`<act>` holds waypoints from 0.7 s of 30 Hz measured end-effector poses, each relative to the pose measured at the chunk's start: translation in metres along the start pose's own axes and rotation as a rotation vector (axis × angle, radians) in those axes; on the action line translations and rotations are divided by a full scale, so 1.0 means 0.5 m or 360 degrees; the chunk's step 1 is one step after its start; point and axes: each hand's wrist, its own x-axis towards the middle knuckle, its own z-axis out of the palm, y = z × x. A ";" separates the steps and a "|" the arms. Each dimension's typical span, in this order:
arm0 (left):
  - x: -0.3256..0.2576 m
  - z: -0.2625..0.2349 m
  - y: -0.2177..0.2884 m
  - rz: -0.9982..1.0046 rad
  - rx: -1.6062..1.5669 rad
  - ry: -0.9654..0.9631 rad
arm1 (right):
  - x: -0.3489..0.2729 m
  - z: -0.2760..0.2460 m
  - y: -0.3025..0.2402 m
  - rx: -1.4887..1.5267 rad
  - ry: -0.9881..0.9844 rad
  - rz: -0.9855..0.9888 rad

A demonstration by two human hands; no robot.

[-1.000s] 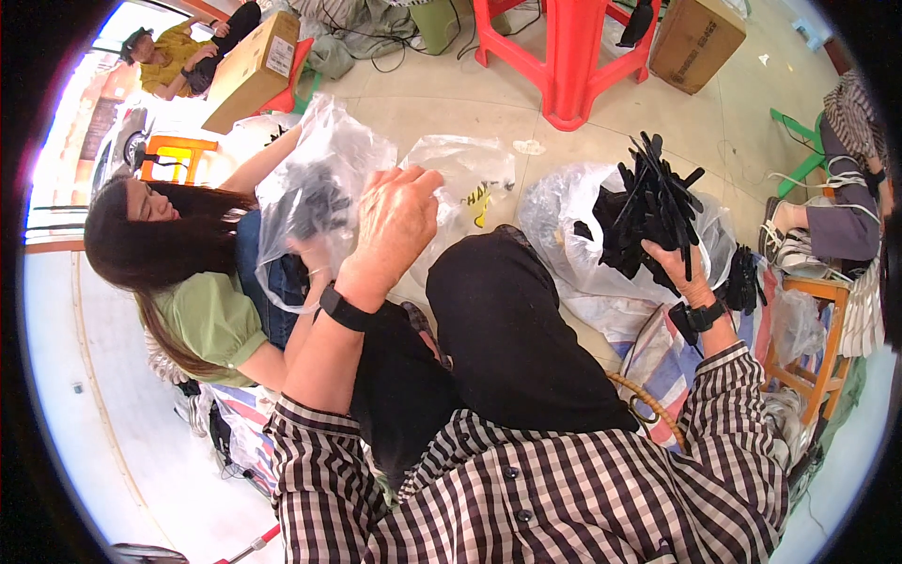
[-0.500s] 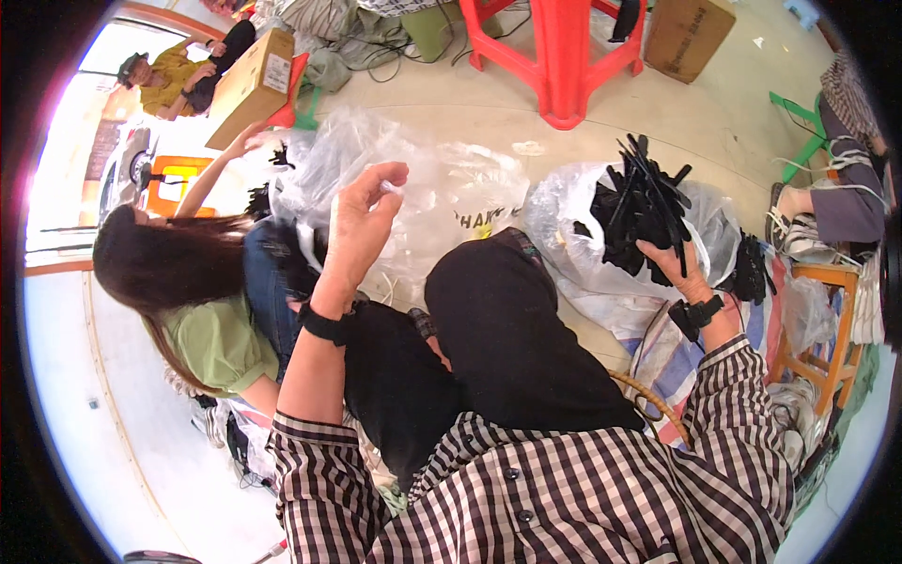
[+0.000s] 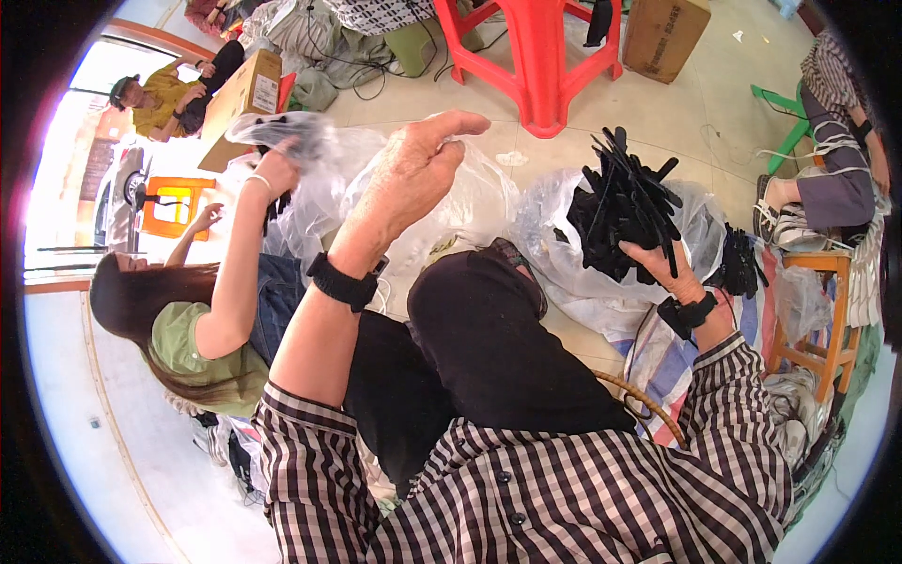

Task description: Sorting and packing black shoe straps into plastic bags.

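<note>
My left hand (image 3: 413, 174) is raised over clear plastic bags (image 3: 460, 202). Its index finger stretches forward with a gap to the thumb, and nothing shows between them. The other fingers are hidden behind the hand. On the right, a bundle of thin black strips (image 3: 615, 207) sticks up from the mouth of a clear plastic bag (image 3: 536, 226). My right hand (image 3: 667, 271) is closed on the bundle's lower right side, the thumb in front and the other fingers largely hidden by the strips. Both wrists wear black bands.
At my left, a person in a green top (image 3: 216, 348) holds up a plastic bag (image 3: 282, 136). More black strips (image 3: 739, 263) lie right of my bag, near a wooden stool (image 3: 817, 320). A red stool (image 3: 540, 70) and a cardboard box (image 3: 665, 38) stand ahead. Another person's leg (image 3: 836, 169) is at far right.
My left hand has moved right and forward, and its index finger has straightened away from the thumb. My right hand stays on the black strips. The neighbour has raised an arm with a bag.
</note>
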 end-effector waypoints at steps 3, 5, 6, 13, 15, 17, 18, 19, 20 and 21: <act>0.021 0.008 0.003 -0.0003 -0.0012 -0.0116 | 0.009 -0.007 0.007 0.0001 -0.0053 0.0026; 0.031 0.008 0.010 -0.0012 -0.0014 -0.0147 | 0.017 -0.008 0.005 0.0066 -0.0085 0.0022; 0.034 0.007 0.014 -0.0039 -0.0048 -0.0173 | 0.023 -0.012 -0.001 0.0145 -0.0201 0.0021; 0.050 0.002 0.042 -0.0239 -0.0337 -0.0235 | 0.093 -0.003 -0.054 0.0018 -0.0500 -0.0420; 0.051 0.000 0.055 -0.0234 -0.0331 -0.0273 | 0.113 0.004 -0.070 -0.0236 -0.0577 -0.0615; 0.050 0.006 0.065 -0.0258 -0.0373 -0.0350 | 0.139 0.017 -0.071 -0.0273 -0.0634 -0.0636; 0.049 0.011 0.071 -0.0254 -0.0372 -0.0349 | 0.151 0.023 -0.073 -0.0309 -0.0696 -0.0656; 0.047 0.015 0.078 -0.0268 -0.0364 -0.0381 | 0.161 0.028 -0.084 -0.0313 -0.0717 -0.0607; 0.045 0.020 0.087 -0.0282 -0.0356 -0.0412 | 0.173 0.033 -0.086 -0.0316 -0.0715 -0.0609; 0.042 0.025 0.097 -0.0298 -0.0417 -0.0434 | 0.187 0.038 -0.084 -0.0382 -0.0785 -0.0644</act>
